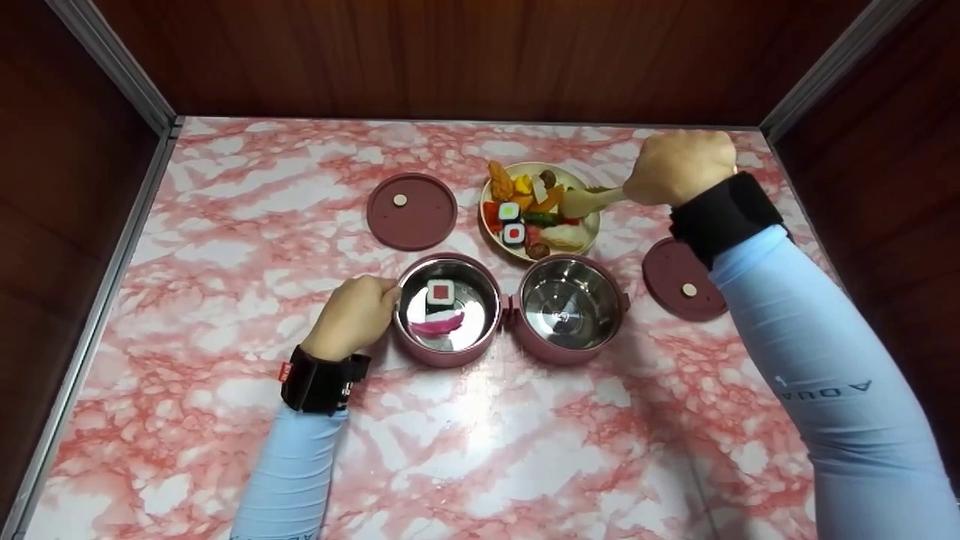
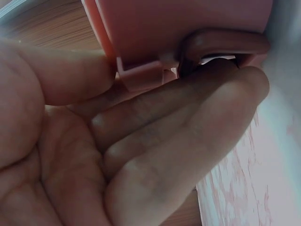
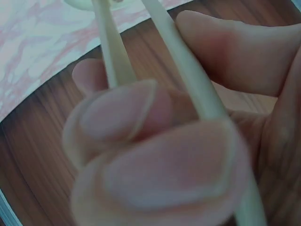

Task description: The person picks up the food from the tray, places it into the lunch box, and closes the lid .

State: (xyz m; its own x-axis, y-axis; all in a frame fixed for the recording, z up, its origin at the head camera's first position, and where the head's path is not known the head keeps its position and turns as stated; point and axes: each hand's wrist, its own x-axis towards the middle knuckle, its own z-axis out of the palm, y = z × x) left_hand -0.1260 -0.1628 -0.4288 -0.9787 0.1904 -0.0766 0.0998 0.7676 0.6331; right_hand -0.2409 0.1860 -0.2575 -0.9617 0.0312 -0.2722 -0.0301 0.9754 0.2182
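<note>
We've got a red-and-white marbled tabletop [image 1: 465, 435]. Directly on it: left pot [image 1: 448, 357] and right pot [image 1: 566, 354], side by side; pale plate [image 1: 497, 244] just behind them; left lid [image 1: 412, 221] behind left pot; right lid [image 1: 675, 274] beside right pot, part-hidden from us.

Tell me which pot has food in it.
The left pot: a sushi piece and a pink-and-white piece lie inside, while the right pot shows only bare metal.
</note>
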